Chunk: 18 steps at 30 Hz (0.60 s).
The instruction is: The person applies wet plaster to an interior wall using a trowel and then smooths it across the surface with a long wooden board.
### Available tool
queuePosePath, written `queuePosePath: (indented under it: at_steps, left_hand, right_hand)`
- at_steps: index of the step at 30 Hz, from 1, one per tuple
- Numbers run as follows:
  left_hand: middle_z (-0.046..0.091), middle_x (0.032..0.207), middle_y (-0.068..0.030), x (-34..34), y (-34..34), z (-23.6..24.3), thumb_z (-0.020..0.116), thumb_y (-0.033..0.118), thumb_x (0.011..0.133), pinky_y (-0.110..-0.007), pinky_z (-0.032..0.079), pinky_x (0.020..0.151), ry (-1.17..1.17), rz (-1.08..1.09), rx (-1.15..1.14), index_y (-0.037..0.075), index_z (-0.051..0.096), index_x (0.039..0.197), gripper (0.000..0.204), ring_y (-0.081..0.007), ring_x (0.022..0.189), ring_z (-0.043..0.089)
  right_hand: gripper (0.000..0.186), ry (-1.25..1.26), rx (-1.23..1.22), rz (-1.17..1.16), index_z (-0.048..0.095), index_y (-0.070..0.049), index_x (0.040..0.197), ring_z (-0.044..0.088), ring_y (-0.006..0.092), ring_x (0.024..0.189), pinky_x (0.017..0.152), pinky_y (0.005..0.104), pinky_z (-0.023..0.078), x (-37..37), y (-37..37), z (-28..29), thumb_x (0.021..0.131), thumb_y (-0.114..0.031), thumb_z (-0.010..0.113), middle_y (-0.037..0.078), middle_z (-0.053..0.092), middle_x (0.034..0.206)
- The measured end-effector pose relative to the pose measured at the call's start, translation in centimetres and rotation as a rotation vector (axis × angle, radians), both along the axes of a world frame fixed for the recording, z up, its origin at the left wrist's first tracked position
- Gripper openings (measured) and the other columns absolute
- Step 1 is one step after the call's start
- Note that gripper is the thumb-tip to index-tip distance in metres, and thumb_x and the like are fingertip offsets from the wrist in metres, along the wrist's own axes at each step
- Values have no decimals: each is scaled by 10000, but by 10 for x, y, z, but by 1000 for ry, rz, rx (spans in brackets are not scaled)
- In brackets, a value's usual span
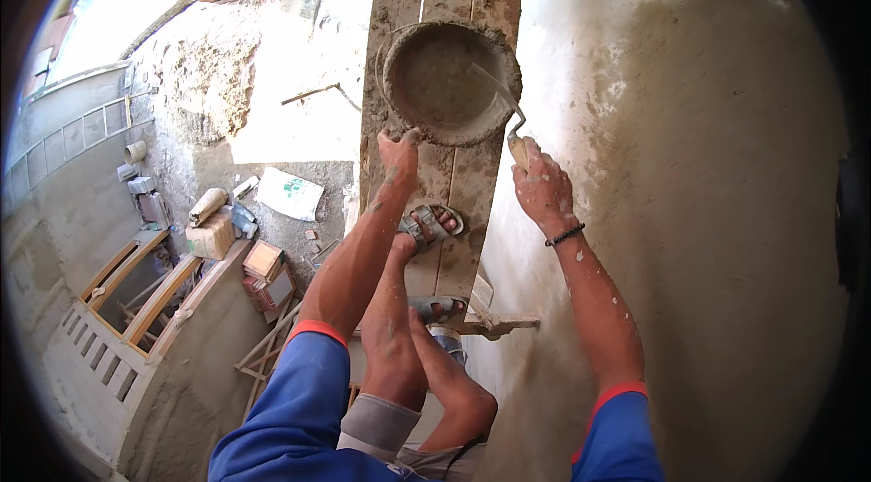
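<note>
A round bucket (396, 105) caked with mortar stands on a plank platform, with wet grey mortar (445, 73) inside. My left hand (399, 160) is closed at the bucket's near left rim, its fingertips partly hidden. In my right hand (543, 182), the fingers wrap around the wooden handle of a trowel (519, 151). The trowel's bent neck crosses the right rim and its blade reaches over the mortar. A thin wire handle (379, 73) hangs along the bucket's left side.
My sandalled feet (434, 226) stand on the mortar-spattered planks (440, 182). Close on the right rises a plastered wall (726, 210), damp in part. Far below on the left lie a white sack (290, 194), bricks (265, 261) and wooden frames (163, 300); a ladder (82, 132) leans there.
</note>
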State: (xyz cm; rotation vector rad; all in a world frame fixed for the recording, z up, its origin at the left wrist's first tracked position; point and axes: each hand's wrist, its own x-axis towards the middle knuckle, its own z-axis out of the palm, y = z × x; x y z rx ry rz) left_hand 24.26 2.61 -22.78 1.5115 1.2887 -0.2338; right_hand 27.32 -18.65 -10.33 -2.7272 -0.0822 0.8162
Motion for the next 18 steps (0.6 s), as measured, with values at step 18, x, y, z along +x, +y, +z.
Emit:
queuePosePath:
  at_steps: [18]
  left_hand:
    - [573, 765, -83, 23, 35, -16, 501, -19, 741, -355, 558, 487, -264, 43, -662, 7, 529, 847, 113, -210, 601, 603]
  right_hand:
    - [228, 143, -92, 441, 602, -56, 928, 626, 328, 814, 722, 412, 515, 69, 24, 8, 728, -153, 552, 181, 635, 864]
